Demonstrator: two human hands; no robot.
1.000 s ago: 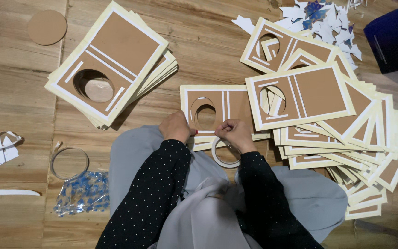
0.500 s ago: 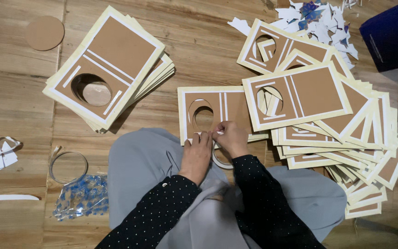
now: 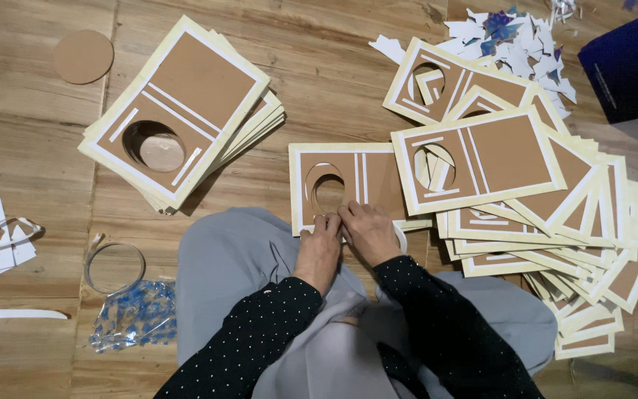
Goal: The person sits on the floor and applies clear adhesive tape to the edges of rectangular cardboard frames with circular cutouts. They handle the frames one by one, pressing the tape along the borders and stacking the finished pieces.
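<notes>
A brown card with a cream border and a round cut-out lies on the wooden floor just beyond my knees. My left hand and my right hand meet at its near edge, fingertips pinched together on the card's lower border. Both arms wear black dotted sleeves. What the fingertips pinch exactly is too small to tell.
A neat stack of the same cards sits at the left. A spread pile of cards lies at the right. White and blue paper scraps, a dark blue box, a brown disc, a tape ring and a plastic bag lie around.
My left hand has slid right from the card's lower left to join my right hand at the near edge. The view has shifted slightly.
</notes>
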